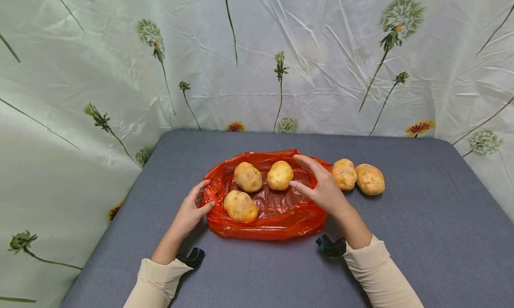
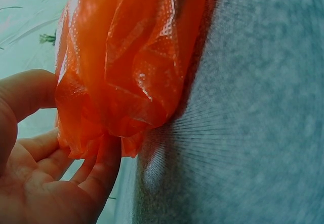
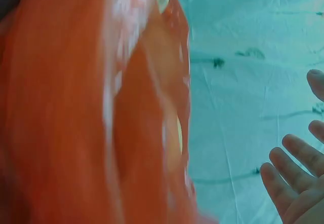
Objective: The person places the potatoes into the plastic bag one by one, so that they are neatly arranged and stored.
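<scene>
The red plastic bag (image 1: pixel 265 232) lies on the grey table (image 1: pixel 257 279), its mouth spread wide and facing up. Taking clock directions from its middle in the head view, three potatoes rest inside: one at ten o'clock (image 1: pixel 247 177), one at eight (image 1: pixel 241 206) and one at one o'clock (image 1: pixel 280 175).

At nine o'clock the left hand (image 1: pixel 189 215) holds the bag's end, thumb and forefinger parted along the rim. At three o'clock the right hand (image 1: pixel 324 191) hangs over the opening with thumb and forefinger well apart, holding nothing; its thumb tip is near the one o'clock potato (whether they touch, I cannot tell).

Beyond that hand, between two and three o'clock, two more potatoes (image 1: pixel 357 178) sit side by side on the table. A flower-printed cloth (image 1: pixel 257 89) hangs behind, at twelve.

The left wrist view shows what the head view hides: fingers (image 2: pixel 107 168) reaching round the bag's underside. The right wrist view shows the right hand's lower fingers, loosely extended and clear of the bag.
</scene>
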Demonstrator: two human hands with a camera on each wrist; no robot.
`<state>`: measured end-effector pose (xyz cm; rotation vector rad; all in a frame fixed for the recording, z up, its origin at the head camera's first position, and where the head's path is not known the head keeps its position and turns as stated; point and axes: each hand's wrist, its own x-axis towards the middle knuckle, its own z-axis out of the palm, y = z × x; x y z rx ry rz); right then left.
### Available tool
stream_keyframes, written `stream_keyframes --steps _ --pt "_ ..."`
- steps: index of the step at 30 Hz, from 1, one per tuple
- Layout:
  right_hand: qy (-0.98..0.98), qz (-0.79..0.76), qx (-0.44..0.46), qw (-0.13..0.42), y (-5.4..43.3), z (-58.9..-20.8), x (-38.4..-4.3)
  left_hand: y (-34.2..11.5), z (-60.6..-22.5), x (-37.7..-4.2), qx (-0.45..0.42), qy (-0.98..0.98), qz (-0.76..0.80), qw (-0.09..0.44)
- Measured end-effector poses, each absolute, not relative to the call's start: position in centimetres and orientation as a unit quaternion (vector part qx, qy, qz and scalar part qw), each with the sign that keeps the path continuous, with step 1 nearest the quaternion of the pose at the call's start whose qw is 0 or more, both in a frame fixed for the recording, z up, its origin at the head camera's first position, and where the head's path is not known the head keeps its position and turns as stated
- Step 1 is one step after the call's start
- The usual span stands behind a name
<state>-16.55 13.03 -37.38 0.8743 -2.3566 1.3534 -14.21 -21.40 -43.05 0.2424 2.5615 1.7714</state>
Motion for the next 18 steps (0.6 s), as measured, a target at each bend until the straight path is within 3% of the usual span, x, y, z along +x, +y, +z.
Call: stream_keyframes --steps 14,18 --pt "-0.855 0.439 0.21 0.179 18.7 -37.0 -15.7 -21.5 -42.9 -14.2 0.07 0.818 0.571 0.019" --pt "-0.861 0.424 0.187 0.21 21.7 -38.7 -16.6 -21.5 -42.9 -14.2 0.069 0.821 0.567 0.016"
